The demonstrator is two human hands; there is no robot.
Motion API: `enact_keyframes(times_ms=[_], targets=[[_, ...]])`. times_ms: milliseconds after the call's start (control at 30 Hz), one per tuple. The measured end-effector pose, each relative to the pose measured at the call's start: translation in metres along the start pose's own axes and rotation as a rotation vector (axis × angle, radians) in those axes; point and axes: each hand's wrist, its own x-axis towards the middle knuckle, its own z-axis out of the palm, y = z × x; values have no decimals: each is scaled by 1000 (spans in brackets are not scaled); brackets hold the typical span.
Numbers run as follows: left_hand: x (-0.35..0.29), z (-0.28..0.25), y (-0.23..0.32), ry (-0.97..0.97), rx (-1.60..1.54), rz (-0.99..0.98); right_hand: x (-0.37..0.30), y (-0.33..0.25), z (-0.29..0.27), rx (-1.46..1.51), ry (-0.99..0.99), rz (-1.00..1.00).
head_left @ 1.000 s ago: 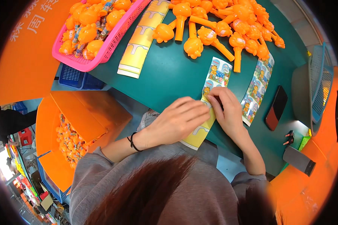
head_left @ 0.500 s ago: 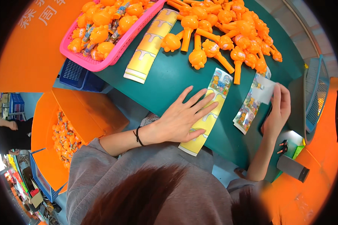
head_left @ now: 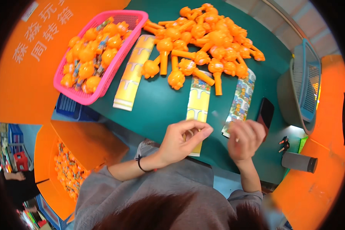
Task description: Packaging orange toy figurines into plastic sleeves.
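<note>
My left hand (head_left: 180,141) hovers over the near end of the middle yellow strip (head_left: 198,100), its fingers curled and thumb pinched toward the fingertips. What it holds, if anything, does not show. Beside it, my right hand (head_left: 246,138) is closed, slightly blurred, at the near end of a strip of colourful printed stickers (head_left: 241,94). A faint clear patch shows between the hands, too vague to name. Beyond them lies a heap of orange plastic toys (head_left: 214,38) with round animal heads and stick handles. Another yellow strip (head_left: 130,82) lies to the left.
A pink basket (head_left: 102,87) of orange toys stands at the far left. An orange carton (head_left: 46,153) with more toys is below it. On the right are a dark phone (head_left: 265,114), a grey bin (head_left: 286,96), a blue basket (head_left: 311,82) and a grey cylinder (head_left: 296,161).
My left hand has lifted off the yellow strip and curled its fingers. My right hand has come nearer to it from the sticker strip; the clear sheet it held no longer shows plainly. The view has shifted.
</note>
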Motion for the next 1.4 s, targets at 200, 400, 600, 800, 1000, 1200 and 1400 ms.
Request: enact_keyframes(times_ms=[200, 400, 600, 800, 1000, 1200, 1400], targets=[[5, -4, -3, 87, -411, -175, 1, -12, 12, -51, -40, -290], [18, -23, -10, 258, -263, 2, 47, 39, 33, 379, -294, -157], [21, -39, 0, 161, -196, 62, 32, 250, 113, -179, -212, 351], [17, -46, 13, 282, 604, 680, 21, 275, 134, -118, -395, 686], [10, -46, 33, 333, 666, 599, -9, 285, 120, 31, -338, 643], [5, -37, 38, 164, 667, 720, -14, 270, 122, 211, -297, 618], [-5, -42, 41, 186, 284, 515, 42, 130, 63, 116, 5, 147]])
